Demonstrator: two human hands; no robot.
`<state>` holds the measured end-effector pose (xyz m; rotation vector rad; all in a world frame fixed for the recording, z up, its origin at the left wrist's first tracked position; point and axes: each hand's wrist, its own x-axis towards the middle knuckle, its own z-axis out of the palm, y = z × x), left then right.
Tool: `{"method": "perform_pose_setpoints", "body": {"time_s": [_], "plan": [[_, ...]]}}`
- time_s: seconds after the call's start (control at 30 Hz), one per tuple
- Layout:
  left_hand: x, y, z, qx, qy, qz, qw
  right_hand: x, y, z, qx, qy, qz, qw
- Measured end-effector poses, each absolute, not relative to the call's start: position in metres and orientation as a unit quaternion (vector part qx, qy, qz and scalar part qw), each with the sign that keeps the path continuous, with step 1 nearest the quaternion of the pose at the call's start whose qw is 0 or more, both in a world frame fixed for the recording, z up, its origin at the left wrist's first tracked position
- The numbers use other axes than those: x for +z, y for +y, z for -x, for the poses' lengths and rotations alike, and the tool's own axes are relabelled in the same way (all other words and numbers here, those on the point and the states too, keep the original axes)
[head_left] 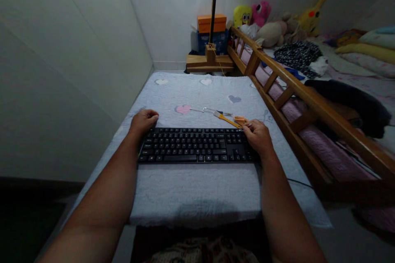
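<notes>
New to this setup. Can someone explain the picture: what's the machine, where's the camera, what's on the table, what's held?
There's no machine: just a person's bare left hand and right hand. The one picture comes from a camera on their head, looking forward and down. On the patterned cloth lies a black keyboard, with a hand at each end; whether either grips it isn't clear. Beyond it lie a yellow-handled brush and a small orange item, too small to identify.
</notes>
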<state>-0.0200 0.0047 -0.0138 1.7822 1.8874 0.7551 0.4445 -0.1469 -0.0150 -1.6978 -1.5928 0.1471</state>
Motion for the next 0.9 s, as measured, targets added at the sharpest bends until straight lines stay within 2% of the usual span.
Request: {"method": "perform_pose_setpoints", "body": {"time_s": [0.57,0.9], "plan": [[-0.015,0.006,0.023,0.259,0.676,-0.656,0.214,-0.013,-0.158,-0.447,0.052,-0.661,0.660,0.353],[-0.014,0.004,0.021,0.257,0.688,-0.648,0.203,-0.021,-0.161,-0.439,0.024,-0.647,0.658,0.385]]}}
